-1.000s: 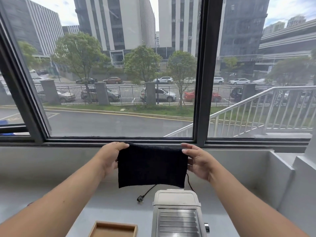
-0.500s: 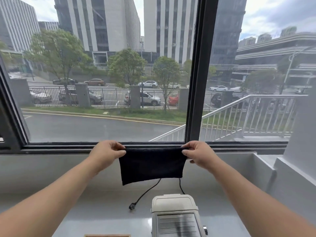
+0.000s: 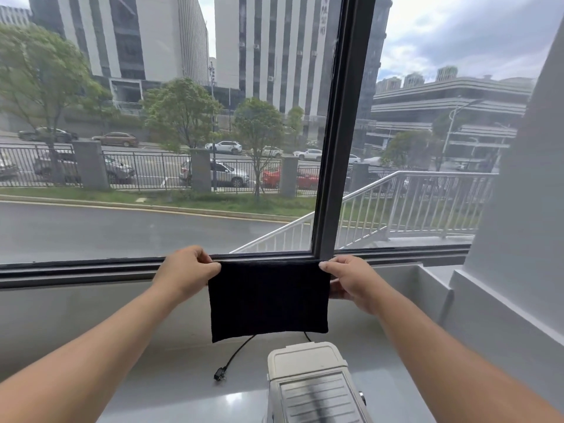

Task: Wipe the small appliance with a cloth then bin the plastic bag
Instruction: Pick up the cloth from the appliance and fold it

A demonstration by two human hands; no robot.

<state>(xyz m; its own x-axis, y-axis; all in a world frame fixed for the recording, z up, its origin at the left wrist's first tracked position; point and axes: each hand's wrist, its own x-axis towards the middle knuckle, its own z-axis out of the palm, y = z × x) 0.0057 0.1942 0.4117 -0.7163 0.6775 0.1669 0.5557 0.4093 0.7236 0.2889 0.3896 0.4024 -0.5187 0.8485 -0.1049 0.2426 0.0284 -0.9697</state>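
I hold a black cloth [image 3: 268, 300] stretched flat in the air in front of the window. My left hand [image 3: 184, 271] pinches its top left corner and my right hand [image 3: 351, 280] grips its right edge. Below the cloth stands the small cream appliance [image 3: 311, 383] with a ribbed metal top, at the bottom centre of the view. Its black cord and plug [image 3: 220, 375] lie on the counter to the left. No plastic bag is in view.
A grey counter [image 3: 152, 377] runs under a large window with a dark vertical frame [image 3: 332, 148]. A grey wall and ledge [image 3: 503, 300] close off the right side.
The view has tilted up and turned left, so the wooden tray at the bottom has dropped out of sight. The cloth stays stretched between both hands, hanging longer than half a second ago.
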